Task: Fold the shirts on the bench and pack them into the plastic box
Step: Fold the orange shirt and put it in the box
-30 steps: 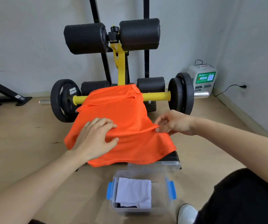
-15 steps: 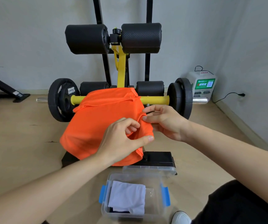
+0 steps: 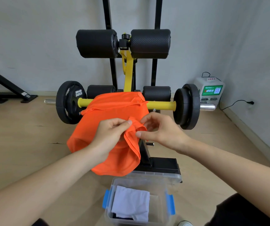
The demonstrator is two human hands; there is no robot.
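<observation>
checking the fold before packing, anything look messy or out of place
The orange shirt is bunched, not flat: left hand and right hand pinch a crumpled edge, and its lower part hangs loose above the box. Nothing else stands out.

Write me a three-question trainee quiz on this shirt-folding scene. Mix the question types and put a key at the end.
1. True or false: the orange shirt already lies inside the plastic box.
2. Multiple choice: the left hand and right hand both pinch A) the shirt's fabric, B) the box's rim, C) nothing.
3. Fill in: the folded garment on top in the box is ____ in colour.
Key: 1 false; 2 A; 3 white.
</observation>
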